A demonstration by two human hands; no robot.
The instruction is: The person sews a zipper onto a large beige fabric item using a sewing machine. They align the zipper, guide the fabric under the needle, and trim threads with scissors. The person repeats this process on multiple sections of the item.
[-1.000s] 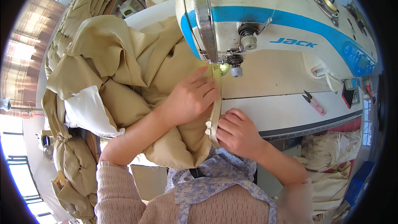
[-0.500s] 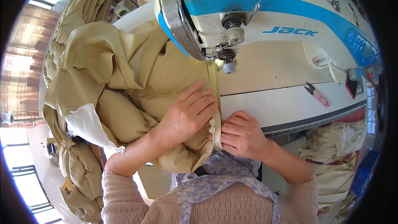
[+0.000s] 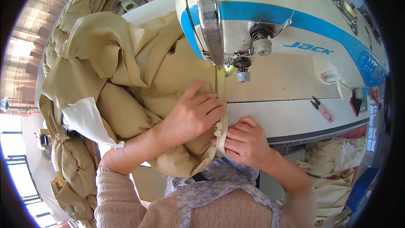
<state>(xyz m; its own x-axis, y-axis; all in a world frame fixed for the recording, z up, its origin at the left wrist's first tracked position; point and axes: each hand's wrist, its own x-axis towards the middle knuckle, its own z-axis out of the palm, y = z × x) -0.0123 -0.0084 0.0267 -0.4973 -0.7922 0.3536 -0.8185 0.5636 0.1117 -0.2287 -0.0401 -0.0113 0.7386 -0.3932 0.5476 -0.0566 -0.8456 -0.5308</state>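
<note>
A padded khaki garment piece (image 3: 181, 69) lies bunched left of the sewing machine's needle area. Along its right edge runs a beige zipper (image 3: 221, 86), reaching up under the machine head (image 3: 210, 25). My left hand (image 3: 195, 112) lies on the cloth, index finger stretched out and the other fingers bent at the zipper's edge. Just below and to the right, my right hand (image 3: 247, 141) pinches the zipper's lower stretch, with its thumb mostly hidden. Between the hands, small pale lumps like zipper pulls (image 3: 218, 129) sit on the tape. The needle and presser foot are hidden.
Pink-handled thread snips (image 3: 322, 110) lie on the white table (image 3: 287, 120) at right. A ruler strip (image 3: 295, 139) follows its front edge. Bundled pale cloth (image 3: 333, 156) sits below right. More khaki pieces (image 3: 76, 177) hang at left, and a white cloth flap (image 3: 89, 120) lies on the garment.
The view has shifted, so the machine appears farther right and slightly lower. Both hands keep nearly the same places on the garment and zipper.
</note>
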